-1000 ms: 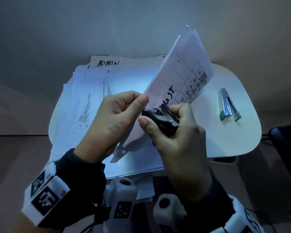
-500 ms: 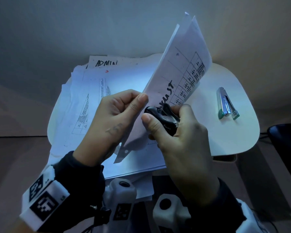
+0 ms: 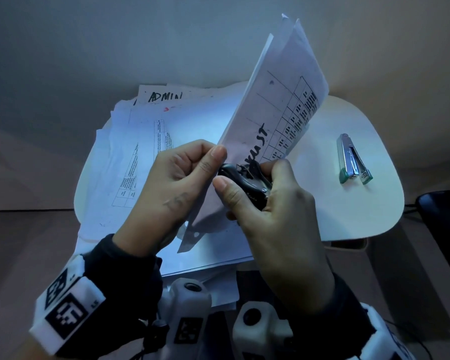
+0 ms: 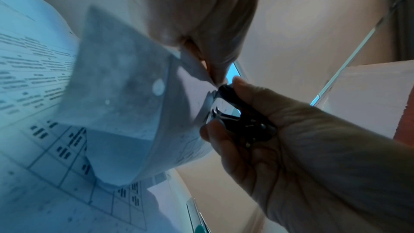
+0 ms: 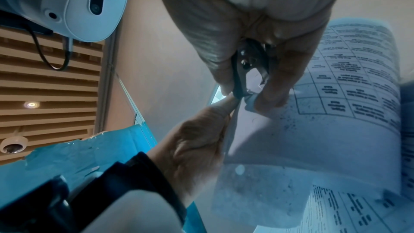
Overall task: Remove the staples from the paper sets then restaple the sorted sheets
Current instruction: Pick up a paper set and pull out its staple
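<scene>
A stapled paper set [image 3: 276, 105] with a printed table and black handwriting is held upright above the table. My left hand [image 3: 185, 178] pinches its corner between thumb and forefinger [image 4: 215, 66]. My right hand [image 3: 268, 203] grips a black staple remover [image 3: 244, 180] whose metal claws [image 4: 212, 111] bite the paper's corner next to the left fingertips [image 5: 226, 102]. The staple itself is hidden. A silver stapler [image 3: 352, 159] with green ends lies on the table to the right.
A loose pile of printed sheets [image 3: 140, 157], one marked "ADMIN" [image 3: 166, 96], covers the left half of the small white rounded table [image 3: 348, 216]. A dark object [image 3: 447, 203] sits off the table's right edge. Wrist camera mounts [image 3: 190, 300] show below the hands.
The paper set has tipped a little more upright and higher. Both hands stay together at its corner with the remover clamped there.
</scene>
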A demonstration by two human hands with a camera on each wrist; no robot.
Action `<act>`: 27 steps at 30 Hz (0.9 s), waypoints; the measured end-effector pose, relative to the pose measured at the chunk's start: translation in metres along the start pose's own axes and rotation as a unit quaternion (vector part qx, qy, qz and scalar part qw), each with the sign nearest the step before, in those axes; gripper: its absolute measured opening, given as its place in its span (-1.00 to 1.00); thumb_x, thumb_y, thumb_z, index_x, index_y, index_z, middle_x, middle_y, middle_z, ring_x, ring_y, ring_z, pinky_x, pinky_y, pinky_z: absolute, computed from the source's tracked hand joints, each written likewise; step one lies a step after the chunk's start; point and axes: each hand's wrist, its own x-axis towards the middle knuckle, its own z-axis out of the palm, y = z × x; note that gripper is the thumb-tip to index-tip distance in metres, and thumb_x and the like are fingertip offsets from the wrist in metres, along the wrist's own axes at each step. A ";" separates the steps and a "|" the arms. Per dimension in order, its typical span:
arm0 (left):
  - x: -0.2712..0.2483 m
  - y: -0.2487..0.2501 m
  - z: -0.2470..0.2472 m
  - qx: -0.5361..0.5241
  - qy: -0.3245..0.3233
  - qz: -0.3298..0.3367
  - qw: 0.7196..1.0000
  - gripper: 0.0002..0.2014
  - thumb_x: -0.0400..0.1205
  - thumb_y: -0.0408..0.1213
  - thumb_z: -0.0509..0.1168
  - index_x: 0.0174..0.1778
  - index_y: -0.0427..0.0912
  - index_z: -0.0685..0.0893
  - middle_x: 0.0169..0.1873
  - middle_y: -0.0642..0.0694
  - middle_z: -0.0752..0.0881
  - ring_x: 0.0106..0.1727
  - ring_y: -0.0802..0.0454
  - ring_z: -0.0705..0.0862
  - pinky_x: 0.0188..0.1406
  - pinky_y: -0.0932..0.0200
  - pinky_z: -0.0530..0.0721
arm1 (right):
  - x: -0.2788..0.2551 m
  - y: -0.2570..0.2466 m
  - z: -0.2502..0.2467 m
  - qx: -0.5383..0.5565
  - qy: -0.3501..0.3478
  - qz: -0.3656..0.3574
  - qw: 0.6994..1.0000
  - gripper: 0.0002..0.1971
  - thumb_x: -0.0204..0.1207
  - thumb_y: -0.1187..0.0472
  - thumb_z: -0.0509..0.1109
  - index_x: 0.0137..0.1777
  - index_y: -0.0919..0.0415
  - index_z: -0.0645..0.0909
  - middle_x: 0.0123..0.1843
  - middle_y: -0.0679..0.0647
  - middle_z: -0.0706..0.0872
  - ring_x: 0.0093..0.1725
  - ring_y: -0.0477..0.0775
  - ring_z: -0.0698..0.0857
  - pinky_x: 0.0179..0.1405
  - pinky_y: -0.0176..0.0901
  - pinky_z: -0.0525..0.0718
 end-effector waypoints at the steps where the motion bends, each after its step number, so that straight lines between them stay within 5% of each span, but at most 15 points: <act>1: 0.000 0.000 0.000 0.004 0.001 -0.004 1.000 -0.77 0.53 -0.23 0.25 -0.39 -0.30 0.54 -0.61 -0.05 0.53 -0.72 0.31 0.41 -0.69 0.55 0.35 | 0.000 -0.001 -0.001 0.002 -0.002 -0.004 1.000 -0.60 0.40 -0.15 0.44 -0.04 0.16 0.49 -0.25 -0.02 0.75 -0.30 -0.06 0.76 -0.26 0.01 0.73; 3: 0.002 -0.001 -0.003 0.012 0.002 -0.006 1.000 -0.75 0.55 -0.24 0.25 -0.39 -0.30 0.53 -0.66 0.07 0.51 -0.71 0.31 0.41 -0.68 0.56 0.35 | 0.000 -0.003 -0.002 0.007 -0.006 -0.012 1.000 -0.62 0.41 -0.13 0.44 -0.03 0.15 0.49 -0.24 -0.04 0.76 -0.28 -0.14 0.75 -0.25 -0.13 0.72; 7: 0.004 -0.006 -0.011 0.005 -0.020 -0.003 1.000 -0.75 0.58 -0.14 0.31 -0.39 -0.15 0.65 -0.45 -0.18 0.59 -0.38 -0.02 0.53 -0.36 0.24 0.52 | 0.000 -0.003 -0.002 -0.001 -0.011 -0.024 1.000 -0.62 0.40 -0.11 0.44 -0.04 0.17 0.48 -0.29 -0.06 0.74 -0.31 -0.18 0.73 -0.32 -0.26 0.68; 12: 0.001 0.000 -0.004 0.028 -0.005 0.005 1.000 -0.75 0.52 -0.19 0.21 -0.43 -0.23 0.52 -0.73 0.16 0.47 -0.76 0.32 0.37 -0.74 0.57 0.30 | 0.001 -0.001 0.000 0.025 0.005 -0.025 0.999 -0.69 0.42 -0.03 0.47 -0.07 0.17 0.50 -0.30 -0.08 0.75 -0.35 -0.16 0.75 -0.33 -0.14 0.72; 22: 0.002 -0.002 0.000 0.046 -0.010 0.023 0.999 -0.75 0.54 -0.19 0.20 -0.42 -0.23 0.53 -0.78 0.15 0.43 -0.76 0.30 0.35 -0.71 0.58 0.26 | 0.001 0.007 0.003 0.061 0.041 -0.030 0.997 -0.75 0.43 0.05 0.50 -0.12 0.15 0.51 -0.29 -0.11 0.76 -0.39 -0.15 0.76 -0.37 -0.11 0.74; 25: 0.002 -0.005 -0.004 0.023 -0.026 0.017 0.999 -0.76 0.56 -0.20 0.32 -0.38 -0.24 0.61 -0.65 0.11 0.60 -0.61 0.31 0.52 -0.55 0.55 0.48 | 0.002 0.009 0.005 0.072 0.048 -0.025 0.996 -0.75 0.40 0.01 0.48 -0.12 0.13 0.52 -0.28 -0.11 0.77 -0.36 -0.13 0.76 -0.36 -0.04 0.76; 27: 0.003 -0.010 -0.008 -0.018 -0.044 0.009 0.999 -0.84 0.51 -0.18 0.43 -0.32 -0.18 0.73 -0.44 -0.03 0.74 -0.37 0.11 0.68 -0.27 0.34 0.68 | 0.004 0.011 0.006 0.081 0.050 -0.020 0.995 -0.75 0.39 0.01 0.47 -0.11 0.14 0.53 -0.28 -0.10 0.77 -0.35 -0.12 0.77 -0.36 0.00 0.77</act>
